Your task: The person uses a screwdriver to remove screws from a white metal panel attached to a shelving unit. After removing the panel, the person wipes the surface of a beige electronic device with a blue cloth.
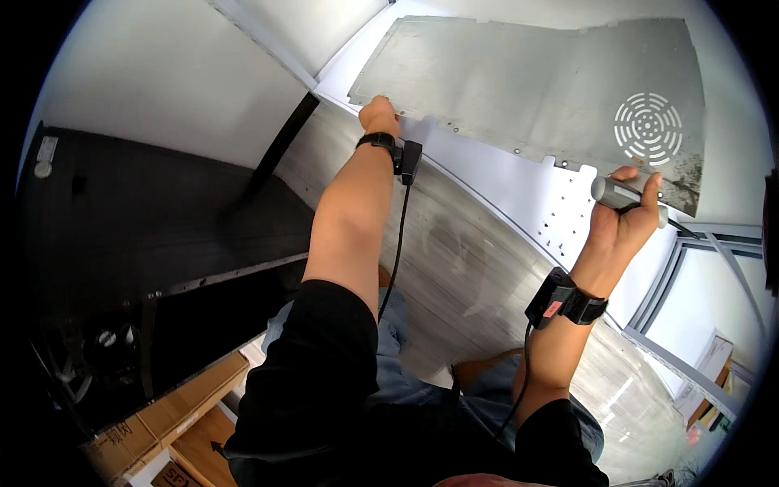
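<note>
Grey wood-look floor under everything, with the big metal back panel [527, 81] lying on a white sheet. Left hand [380, 114] presses the panel's near-left edge; right hand [623, 213] is clamped around a screwdriver [621, 195] at its near-right corner, below the round vent. Looks like screw work, so next it needs the tip lined up.

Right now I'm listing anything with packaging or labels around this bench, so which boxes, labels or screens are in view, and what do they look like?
Cardboard boxes: lower left, below the dark cabinet; flat, brown, stacked.
Carton: lower right, on the floor by the window frame; white and tan, tilted.
Small label: upper left corner of the dark cabinet; pale, upright rectangle.
Red tag: on the black wrist device of the right hand.
No screens in view.
</note>
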Available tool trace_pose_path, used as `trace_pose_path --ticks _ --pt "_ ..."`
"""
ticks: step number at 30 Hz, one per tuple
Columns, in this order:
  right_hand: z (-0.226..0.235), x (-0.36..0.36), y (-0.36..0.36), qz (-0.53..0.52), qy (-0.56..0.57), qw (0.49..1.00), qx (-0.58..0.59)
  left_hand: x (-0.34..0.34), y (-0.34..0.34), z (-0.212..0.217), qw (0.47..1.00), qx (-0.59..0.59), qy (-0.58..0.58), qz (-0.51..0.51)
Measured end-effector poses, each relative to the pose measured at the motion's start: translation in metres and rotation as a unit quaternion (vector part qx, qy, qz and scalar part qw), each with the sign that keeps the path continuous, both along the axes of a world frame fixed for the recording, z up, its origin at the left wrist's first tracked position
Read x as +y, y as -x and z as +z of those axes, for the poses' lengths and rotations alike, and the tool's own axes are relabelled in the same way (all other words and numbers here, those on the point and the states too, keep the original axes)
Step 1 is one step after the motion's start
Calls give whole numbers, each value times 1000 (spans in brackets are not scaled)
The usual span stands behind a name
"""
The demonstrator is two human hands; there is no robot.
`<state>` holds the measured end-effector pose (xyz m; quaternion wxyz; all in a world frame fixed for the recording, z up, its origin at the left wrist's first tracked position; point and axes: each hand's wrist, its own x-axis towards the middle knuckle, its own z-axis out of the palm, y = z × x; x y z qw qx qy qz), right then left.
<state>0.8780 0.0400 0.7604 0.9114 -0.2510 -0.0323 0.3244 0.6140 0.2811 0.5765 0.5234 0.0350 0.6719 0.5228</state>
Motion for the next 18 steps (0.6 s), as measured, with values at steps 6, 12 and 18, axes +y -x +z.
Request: trace_pose_path --ticks 6,12,18 --pt "-3 5 -5 12 3 999 42 21 -12 28 999 -21 -48 14" --pt "-16 9 -20 20 52 994 91 33 -4 49 996 -35 -81 13" --pt "-17 9 -28 42 44 993 97 41 -5 71 995 -23 -97 -21"
